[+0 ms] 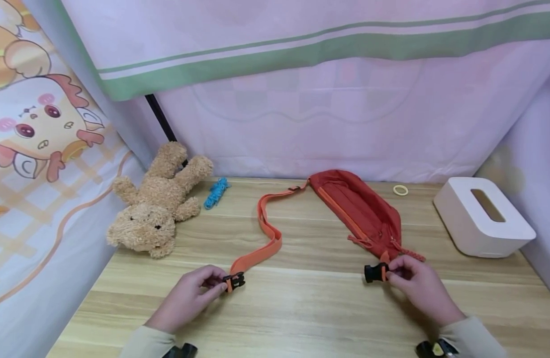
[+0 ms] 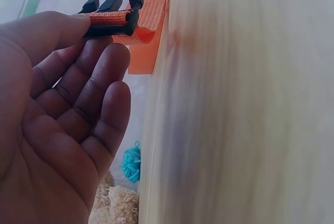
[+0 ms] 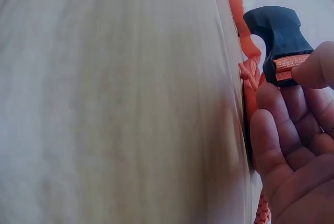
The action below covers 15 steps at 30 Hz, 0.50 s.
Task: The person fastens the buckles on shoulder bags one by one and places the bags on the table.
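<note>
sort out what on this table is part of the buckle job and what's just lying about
In hand:
left hand pinching the pronged buckle half
right hand pinching the socket buckle half
orange strap
red waist bag

Lying about:
teddy bear
blue yarn
yellow ring
white tissue box

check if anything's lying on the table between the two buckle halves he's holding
Nothing visible. The left hand pinches the pronged buckle half, the right hand pinches the socket half, and only bare wooden table lies between them. The orange strap loops away behind.
</note>
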{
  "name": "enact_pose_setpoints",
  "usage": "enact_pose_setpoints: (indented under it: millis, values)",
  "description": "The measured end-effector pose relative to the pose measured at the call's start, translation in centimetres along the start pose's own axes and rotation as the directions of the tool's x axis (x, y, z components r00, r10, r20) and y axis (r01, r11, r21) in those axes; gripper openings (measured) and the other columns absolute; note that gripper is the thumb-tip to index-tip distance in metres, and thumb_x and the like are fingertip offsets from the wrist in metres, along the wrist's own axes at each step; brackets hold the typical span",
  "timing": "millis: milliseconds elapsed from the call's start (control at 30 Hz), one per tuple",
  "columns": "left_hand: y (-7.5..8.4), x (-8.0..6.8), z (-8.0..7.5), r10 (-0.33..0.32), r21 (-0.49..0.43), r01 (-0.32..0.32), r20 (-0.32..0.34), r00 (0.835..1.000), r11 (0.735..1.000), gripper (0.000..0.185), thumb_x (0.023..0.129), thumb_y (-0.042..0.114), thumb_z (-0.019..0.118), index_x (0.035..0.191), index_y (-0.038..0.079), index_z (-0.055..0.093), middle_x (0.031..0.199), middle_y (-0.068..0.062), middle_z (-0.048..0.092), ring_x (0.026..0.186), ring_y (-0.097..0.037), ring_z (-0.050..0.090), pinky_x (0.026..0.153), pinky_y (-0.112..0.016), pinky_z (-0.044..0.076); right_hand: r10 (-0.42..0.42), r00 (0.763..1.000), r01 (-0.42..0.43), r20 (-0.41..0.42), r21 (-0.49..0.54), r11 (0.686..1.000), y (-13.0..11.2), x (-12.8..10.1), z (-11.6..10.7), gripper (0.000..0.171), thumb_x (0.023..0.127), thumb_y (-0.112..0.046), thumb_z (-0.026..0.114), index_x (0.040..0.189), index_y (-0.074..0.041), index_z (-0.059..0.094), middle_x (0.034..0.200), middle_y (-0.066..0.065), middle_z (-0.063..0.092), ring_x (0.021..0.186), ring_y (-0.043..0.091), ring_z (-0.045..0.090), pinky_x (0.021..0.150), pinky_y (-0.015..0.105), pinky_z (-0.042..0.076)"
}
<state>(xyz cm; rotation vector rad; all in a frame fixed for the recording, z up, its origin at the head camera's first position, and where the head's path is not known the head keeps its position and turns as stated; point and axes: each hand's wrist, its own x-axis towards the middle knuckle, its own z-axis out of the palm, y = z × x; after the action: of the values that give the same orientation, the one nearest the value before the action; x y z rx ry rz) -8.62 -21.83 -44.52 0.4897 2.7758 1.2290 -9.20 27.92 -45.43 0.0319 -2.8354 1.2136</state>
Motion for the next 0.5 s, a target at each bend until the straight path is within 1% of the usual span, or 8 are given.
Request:
enact_pose_setpoints:
  millis: [100,233,400,500]
  values:
    - [0.07,0.1,0.04,-0.003,-0.001,0.003,0.003,1.0,1.0,0.013,0.093,0.015,0.072,0.1,0.025,0.067,0.09,0.016,0.066,0.085,-0.004,0.064,0.079,-0.027,0.057,-0.01,1.0,0.01,-0.002,0.01,1.0,-0.07,-0.02,0.19,0.014,0.084,-0.001,0.074,0.092,-0.009,0.065,0.089,0.004,0.066,0.077,0.013,0.054,0.064,0.024,0.046]
    - [0.28,0.24,0.06,-0.007,-0.015,0.007,0.008,1.0,1.0,0.013,0.093,0.014,0.072,0.1,0.024,0.067,0.09,0.015,0.067,0.086,-0.004,0.064,0.078,-0.027,0.056,-0.004,1.0,0.004,0.008,0.019,1.0,-0.22,0.0,0.32,0.013,0.085,-0.002,0.074,0.092,-0.009,0.065,0.09,0.005,0.066,0.078,0.014,0.054,0.064,0.024,0.046]
    - [0.5,0.35,0.14,0.02,-0.038,-0.02,0.006,1.0,0.999,0.009,0.094,0.016,0.071,0.101,0.021,0.068,0.092,0.013,0.068,0.086,-0.006,0.065,0.075,-0.027,0.056,-0.006,1.0,0.006,0.005,0.019,1.0,-0.36,-0.03,0.48,0.014,0.084,-0.001,0.074,0.092,-0.009,0.065,0.089,0.004,0.066,0.077,0.013,0.055,0.064,0.024,0.047]
    - [0.51,0.41,0.24,0.038,-0.038,-0.038,0.002,0.999,0.999,0.009,0.094,0.016,0.071,0.101,0.02,0.068,0.092,0.014,0.068,0.086,-0.006,0.065,0.076,-0.027,0.056,-0.008,1.0,0.008,0.003,0.019,1.0,-0.51,-0.09,0.58,0.014,0.084,-0.001,0.074,0.091,-0.009,0.065,0.09,0.004,0.066,0.078,0.013,0.055,0.065,0.024,0.047]
